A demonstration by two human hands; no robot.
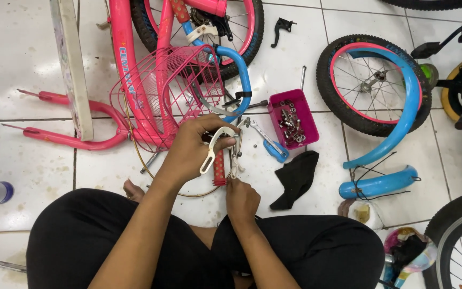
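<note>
- Person is sitting cross-legged on the white tile floor (22, 64), working over the lap edge on a small white brake caliper (213, 147) beside a red handlebar grip (220, 168).
- Left hand (191, 150) is wrapping closed around the caliper's curved arm, thumb pressing over the top; firm full-finger hold.
- Right hand (241, 198) is pinching narrow at the lower end of the metal parts just right of the red grip; probably a cable end or small bolt, too small to tell.
- Caliper is sitting centre frame, just below the pink wire basket (161, 91) and the pink bike frame (126, 64), left of the spanner (266, 140).
- Handling judgement: caliper is looking light, rigid metal, with pivoting arms that could be shifting under pressure; smooth finish may be slippery. Best hold is looking like across the arch, away from the pivot.
- Red grip is looking ribbed, slightly soft rubber, easy to hold.
- Orientation: caliper's long axis is running roughly top-right to bottom-left, arch pointing up toward the basket; red grip is lying near vertical in frame, pointing toward the person.
- Nearby: magenta parts tray (308, 115) holding bolts, black rag (295, 179), loose wheel with blue mudguard (372, 85).
</note>
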